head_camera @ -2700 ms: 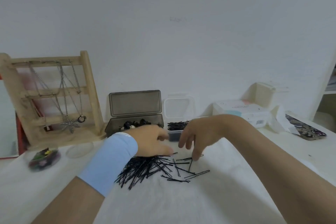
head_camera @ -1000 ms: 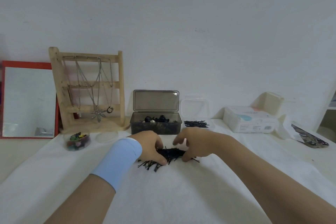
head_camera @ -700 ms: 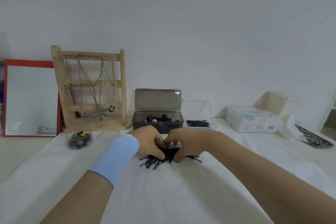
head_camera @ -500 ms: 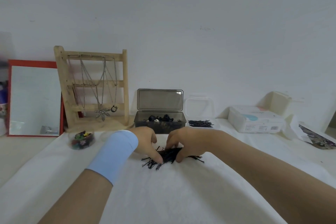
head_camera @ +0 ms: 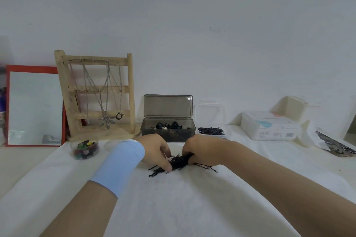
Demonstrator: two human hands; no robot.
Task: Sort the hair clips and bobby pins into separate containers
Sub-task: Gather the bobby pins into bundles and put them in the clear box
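Head view. On a white cloth [head_camera: 173, 208], the left hand [head_camera: 156, 150], with a pale blue wristband [head_camera: 123, 163] on its forearm, and the right hand [head_camera: 200, 150] meet over a bundle of bobby pins [head_camera: 180, 161]. The bundle lies between the two hands and touches both. The right hand's fingers are curled round its right end; the left hand's thumb and bent fingers close on its left end, the thumb tip resting low on the pins. Loose pin ends fan out onto the cloth below and to either side of the hands. Behind the hands stands a dark box [head_camera: 167, 134], lid raised, holding black hair clips [head_camera: 169, 126]. Just right of it, a clear container [head_camera: 210, 113] holds a second heap of pins [head_camera: 212, 131], well apart from the hands. To the left are a round tub [head_camera: 84, 150] of coloured clips, a wooden jewellery stand [head_camera: 96, 92] and a red-framed mirror [head_camera: 34, 107]; to the right, a white carton [head_camera: 269, 129].
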